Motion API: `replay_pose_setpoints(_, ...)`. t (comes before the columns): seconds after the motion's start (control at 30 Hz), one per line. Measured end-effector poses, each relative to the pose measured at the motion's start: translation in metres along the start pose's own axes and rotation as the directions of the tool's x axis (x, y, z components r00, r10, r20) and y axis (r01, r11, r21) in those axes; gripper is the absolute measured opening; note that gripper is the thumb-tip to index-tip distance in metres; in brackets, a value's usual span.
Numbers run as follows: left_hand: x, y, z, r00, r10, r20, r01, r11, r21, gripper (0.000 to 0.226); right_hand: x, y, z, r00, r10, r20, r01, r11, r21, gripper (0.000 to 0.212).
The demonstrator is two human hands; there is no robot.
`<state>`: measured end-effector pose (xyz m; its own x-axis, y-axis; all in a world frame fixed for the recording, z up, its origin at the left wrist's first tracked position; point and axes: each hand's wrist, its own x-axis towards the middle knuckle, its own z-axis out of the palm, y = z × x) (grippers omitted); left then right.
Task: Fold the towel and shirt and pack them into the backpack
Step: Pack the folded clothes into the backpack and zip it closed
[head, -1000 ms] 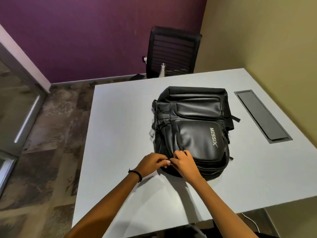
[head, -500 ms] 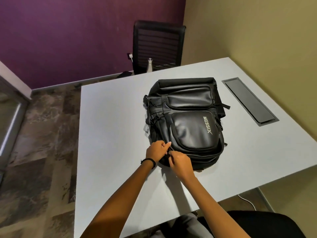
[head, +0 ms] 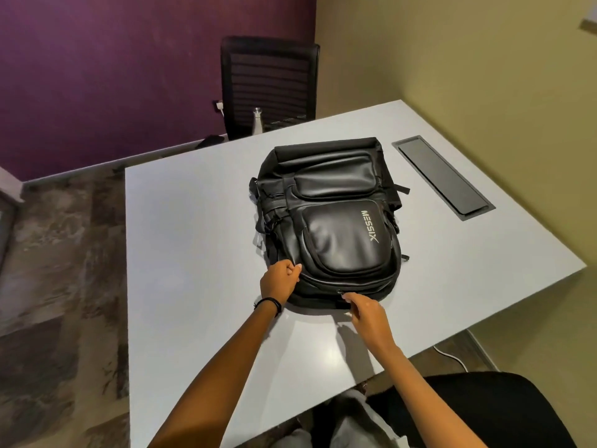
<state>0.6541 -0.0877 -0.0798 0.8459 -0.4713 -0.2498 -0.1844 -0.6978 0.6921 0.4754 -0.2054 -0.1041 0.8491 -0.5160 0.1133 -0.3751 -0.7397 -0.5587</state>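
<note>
While the backpack lies at frame centre on the table, the left hand pinches its lower-left edge. The right hand meets the bottom zip; whether it grips I cannot tell. A hard tug could snag the zip or drag the backpack.

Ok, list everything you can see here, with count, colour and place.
backpack: one, black, flat on table's middle
table: one, white, centre
hatch: one, dark grey, set in table's right side
chair: one, black, beyond table's far edge
bottle: one, silver, by that chair
cable: one, white, floor under table's right
wristband: one, black, left wrist
left grip: one, holds backpack's near left edge
right grip: one, fingertips at backpack's near zip; hold unclear
</note>
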Motion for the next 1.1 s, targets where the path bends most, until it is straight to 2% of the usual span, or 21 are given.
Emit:
replay_pose_setpoints(0.17,-0.003,-0.002,-0.001,0.995,0.092,-0.035,-0.088,0.992,0.090,0.042,-0.006,0.011,-0.014,0.998,0.055,-0.002,-0.055,0.998,0.009,0.023)
replay_pose_setpoints(0.23,-0.005,-0.003,-0.004,0.949,0.284,-0.139,-0.246,0.939,0.239,0.037,-0.006,0.007,-0.011,0.992,0.125,-0.022,-0.123,0.988,0.089,0.015)
replay_pose_setpoints(0.27,-0.006,-0.003,-0.006,0.889,0.424,-0.175,-0.351,0.874,0.336,0.030,-0.006,0.005,-0.009,0.983,0.182,-0.023,-0.176,0.973,0.149,0.014)
replay_pose_setpoints(0.33,-0.009,0.000,-0.005,0.704,0.694,-0.147,-0.574,0.679,0.457,0.012,-0.006,0.001,-0.005,0.963,0.270,-0.022,-0.256,0.934,0.248,0.014)
replay_pose_setpoints(0.4,-0.008,0.007,0.003,0.549,0.834,0.049,-0.738,0.456,0.498,0.034,-0.005,-0.002,0.000,0.944,0.325,-0.049,-0.295,0.904,0.308,0.013)
replay_pose_setpoints(0.47,-0.007,0.018,0.014,0.453,0.846,0.279,-0.807,0.257,0.531,0.061,-0.003,-0.003,0.002,0.924,0.375,-0.068,-0.332,0.879,0.342,0.013)
replay_pose_setpoints(0.5,-0.007,0.026,0.019,0.441,0.821,0.362,-0.815,0.197,0.546,0.074,-0.001,-0.004,0.003,0.920,0.386,-0.069,-0.341,0.874,0.345,0.012)
replay_pose_setpoints(0.57,-0.006,0.035,0.032,0.468,0.747,0.472,-0.816,0.160,0.556,0.089,0.002,-0.005,0.005,0.920,0.387,-0.061,-0.349,0.881,0.319,0.012)
replay_pose_setpoints(0.7,0.002,0.034,0.049,0.574,0.647,0.502,-0.730,0.126,0.672,0.097,0.004,-0.009,0.010,0.914,0.401,-0.053,-0.386,0.903,0.188,0.015)
replay_pose_setpoints(0.77,0.004,0.029,0.053,0.598,0.615,0.514,-0.700,0.089,0.709,0.096,0.004,-0.007,0.011,0.912,0.405,-0.069,-0.395,0.910,0.125,0.018)
replay_pose_setpoints(0.97,0.010,0.022,0.060,0.570,0.627,0.532,-0.708,0.046,0.705,0.081,-0.002,0.000,0.009,0.919,0.374,-0.121,-0.375,0.927,0.022,0.022)
replay_pose_setpoints(1.1,0.011,0.020,0.059,0.552,0.652,0.520,-0.714,0.048,0.698,0.084,-0.004,0.021,-0.004,0.896,0.419,-0.146,-0.423,0.906,0.009,0.023)
